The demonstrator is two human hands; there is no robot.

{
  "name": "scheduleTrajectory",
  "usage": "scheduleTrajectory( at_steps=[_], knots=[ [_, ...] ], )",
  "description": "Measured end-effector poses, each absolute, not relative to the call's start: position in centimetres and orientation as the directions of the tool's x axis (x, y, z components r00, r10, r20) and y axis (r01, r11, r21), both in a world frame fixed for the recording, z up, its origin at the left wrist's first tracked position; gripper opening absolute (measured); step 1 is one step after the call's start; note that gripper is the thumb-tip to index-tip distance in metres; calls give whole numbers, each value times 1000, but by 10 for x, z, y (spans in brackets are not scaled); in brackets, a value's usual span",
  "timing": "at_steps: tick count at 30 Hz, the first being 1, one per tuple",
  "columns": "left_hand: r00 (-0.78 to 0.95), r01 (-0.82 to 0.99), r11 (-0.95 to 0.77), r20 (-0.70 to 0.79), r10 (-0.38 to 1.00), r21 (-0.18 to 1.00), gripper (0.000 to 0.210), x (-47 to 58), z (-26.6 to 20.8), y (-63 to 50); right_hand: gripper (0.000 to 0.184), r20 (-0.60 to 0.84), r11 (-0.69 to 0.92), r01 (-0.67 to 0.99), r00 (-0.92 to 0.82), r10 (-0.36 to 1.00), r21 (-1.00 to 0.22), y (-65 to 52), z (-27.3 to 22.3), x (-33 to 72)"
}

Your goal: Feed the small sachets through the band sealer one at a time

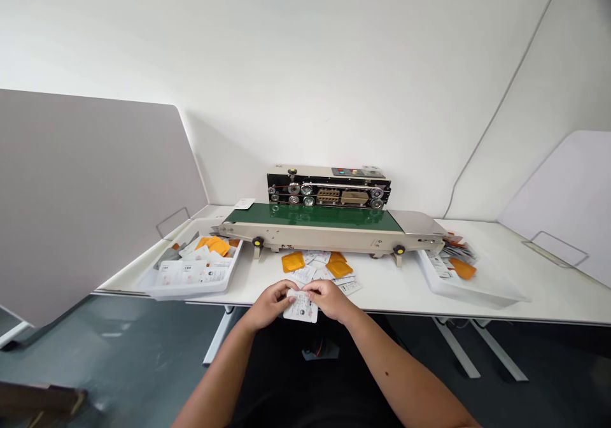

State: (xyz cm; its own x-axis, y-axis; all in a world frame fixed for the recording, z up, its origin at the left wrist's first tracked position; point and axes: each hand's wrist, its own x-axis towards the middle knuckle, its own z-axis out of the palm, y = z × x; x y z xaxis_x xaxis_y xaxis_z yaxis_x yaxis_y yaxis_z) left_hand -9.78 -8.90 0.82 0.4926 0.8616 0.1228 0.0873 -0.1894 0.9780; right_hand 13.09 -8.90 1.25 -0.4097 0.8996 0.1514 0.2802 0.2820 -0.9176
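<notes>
A small white printed pouch (300,308) is held at the table's front edge, its top edge pinched between both hands. My left hand (272,302) grips its upper left corner, fingers closed. On its upper right, my right hand (330,297) pinches with thumb and fingers. Just beyond the hands lies a loose pile of white printed pouches (302,274) with several orange ones, among them an orange pouch (293,262) on the left and another orange pouch (339,269) on the right. Whether the held pouch's mouth is parted cannot be made out.
Behind the pile stands a band sealing machine (329,189) with a green conveyor belt (315,216). A white bin (191,288) of pouches is at left, another bin (470,291) at right. Grey partitions (95,192) flank the table. One white pouch (244,204) lies by the belt's left end.
</notes>
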Motion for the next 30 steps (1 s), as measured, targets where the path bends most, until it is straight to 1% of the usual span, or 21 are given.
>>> scheduleTrajectory(
  at_steps=[3,10,13,16,20,23,25,27,28,30],
  knots=[
    [468,129,-190,110,877,973,38,-95,7,-89,27,156,267,284,-358,921,-921,-91,11,131],
    [407,104,-157,102,908,982,42,-90,6,-88,23,171,253,271,-292,941,-929,-90,5,133],
    [383,74,-146,107,918,987,42,-89,5,-87,23,219,288,277,-255,942,-916,-91,4,135],
    [372,44,-147,120,920,988,40,-89,3,-87,20,302,360,319,-215,929,-877,-94,6,138],
    [363,38,-148,125,923,988,40,-89,1,-87,18,414,461,392,-204,887,-796,-99,9,141],
    [356,29,-136,117,927,990,41,-89,2,-88,17,454,498,444,-210,866,-745,-103,11,143],
    [354,21,-130,114,928,991,42,-89,2,-88,17,458,503,456,-214,863,-734,-105,9,144],
    [334,0,-122,115,935,993,43,-88,2,-88,19,447,474,416,-167,879,-776,-105,4,145],
    [313,-19,-115,115,943,993,44,-88,2,-87,22,425,436,365,-117,898,-822,-104,0,144],
    [250,-63,-105,118,961,992,46,-88,1,-86,28,328,325,210,-20,944,-922,-103,-9,142]
  ],
)
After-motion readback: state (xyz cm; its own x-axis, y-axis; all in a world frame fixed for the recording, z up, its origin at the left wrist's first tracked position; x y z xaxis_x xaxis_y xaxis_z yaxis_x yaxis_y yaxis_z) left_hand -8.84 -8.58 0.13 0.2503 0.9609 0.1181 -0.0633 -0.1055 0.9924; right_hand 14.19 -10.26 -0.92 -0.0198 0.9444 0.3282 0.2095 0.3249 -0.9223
